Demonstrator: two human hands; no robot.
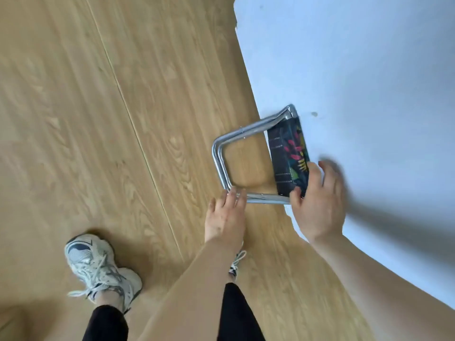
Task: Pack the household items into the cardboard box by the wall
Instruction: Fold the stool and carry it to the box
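Observation:
A folded camping stool (286, 153) leans against the white wall, with a silver tube frame and a dark fabric seat printed with coloured leaves. My right hand (318, 205) grips the near end of the fabric seat, thumb on the front and fingers behind it. My left hand (226, 216) rests on the lower frame tube at its near corner, fingers laid over the metal. The cardboard box is not in view.
Wood-look floor (110, 119) spreads to the left. The white wall (369, 70) fills the right side. My two feet in white trainers stand below, one (98, 267) at the left, the other mostly hidden under my left forearm.

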